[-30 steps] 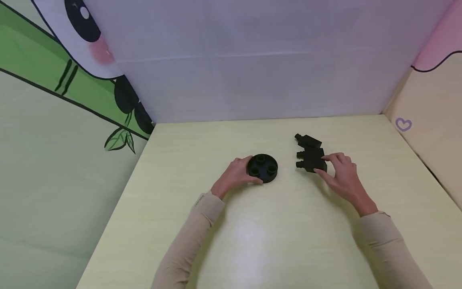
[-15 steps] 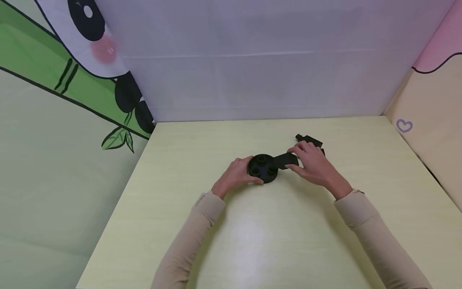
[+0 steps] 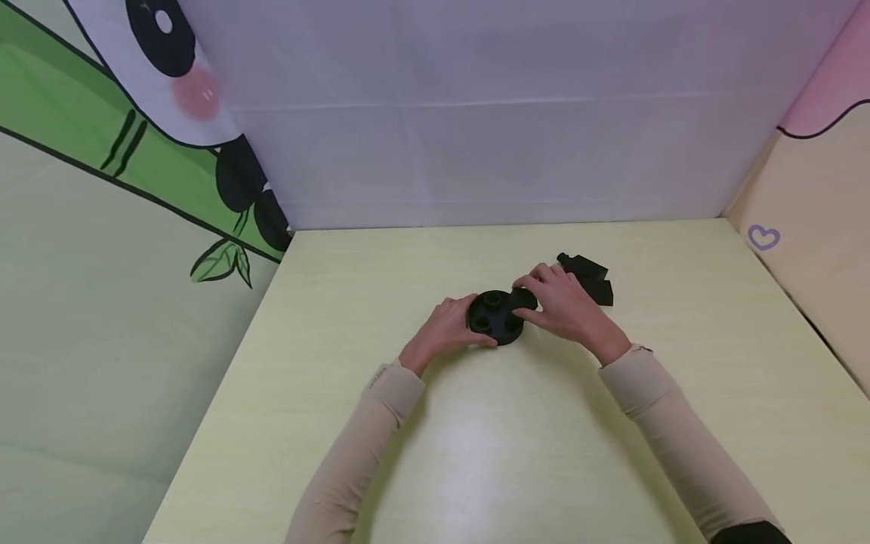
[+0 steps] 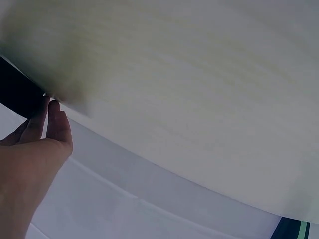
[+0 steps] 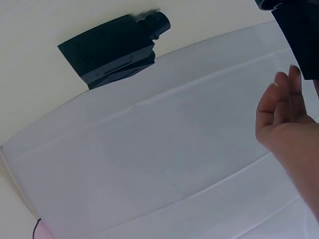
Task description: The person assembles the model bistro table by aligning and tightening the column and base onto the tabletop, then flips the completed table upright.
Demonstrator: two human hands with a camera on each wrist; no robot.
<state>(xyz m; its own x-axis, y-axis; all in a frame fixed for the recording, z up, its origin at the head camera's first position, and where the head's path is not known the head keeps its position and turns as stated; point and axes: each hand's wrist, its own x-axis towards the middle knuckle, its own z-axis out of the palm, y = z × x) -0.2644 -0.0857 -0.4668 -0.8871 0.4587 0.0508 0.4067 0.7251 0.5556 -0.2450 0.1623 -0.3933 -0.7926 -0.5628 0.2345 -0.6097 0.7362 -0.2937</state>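
On the table, a black round base (image 3: 494, 326) with ring-shaped sockets on its top face sits between my hands. My left hand (image 3: 443, 332) grips its left side, thumb in front and fingers behind; in the left wrist view the fingers meet the base's dark side wall (image 4: 19, 92). My right hand (image 3: 569, 306) pinches a black angular block (image 3: 526, 299) at the base's right side, where block and hand cover part of the sockets. From the right wrist, that block (image 5: 301, 40) appears at the upper right, above curled fingers.
Two more black blocks, one rear (image 3: 582, 266) and one nearer (image 3: 598, 292), lie just right of my right hand. A round peg (image 5: 157, 24) sticks out from one end. Behind the pale table (image 3: 408, 261) rises a lilac cloth wall (image 3: 476, 166).
My right hand has taken the nearest block from the row of three and carried it left to the round base, turning it upright. The left hand stays on the base.
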